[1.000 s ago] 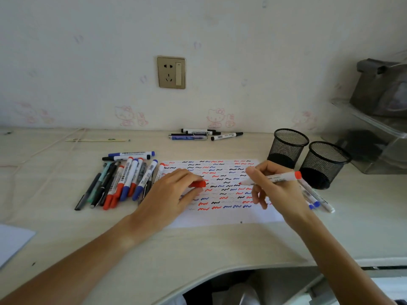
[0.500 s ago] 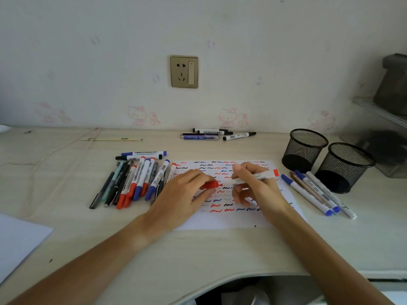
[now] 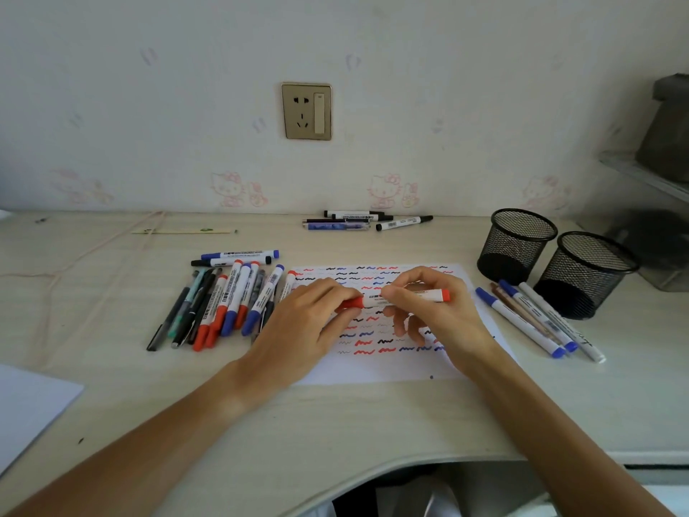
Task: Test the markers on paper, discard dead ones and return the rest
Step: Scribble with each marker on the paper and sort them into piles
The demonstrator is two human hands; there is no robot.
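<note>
A red marker [image 3: 404, 297] is held level above the middle of the sheet of paper [image 3: 387, 363], which lies near the front edge of the desk [image 3: 373, 423]. Its red cap [image 3: 350, 303] is pinched between the thumb and fingers of the left hand [image 3: 304, 330], while the white barrel is gripped by the curled fingers of the right hand [image 3: 436, 311] — the cap meets the barrel, though whether it is fully seated cannot be told. Printed text is seen on the barrel, too small to be read. The paper is covered with rows of short red, blue and black squiggles. A pile of markers and pens [image 3: 223, 304] is spread just beside the paper's left edge, labels printed but illegible. A few blue-capped markers [image 3: 529, 322] lie off the paper's right edge, near two black mesh cups [image 3: 555, 259] at the right rear of the desk. More pens [image 3: 358, 220] are lined along the back edge — below a wall socket [image 3: 306, 111].
</note>
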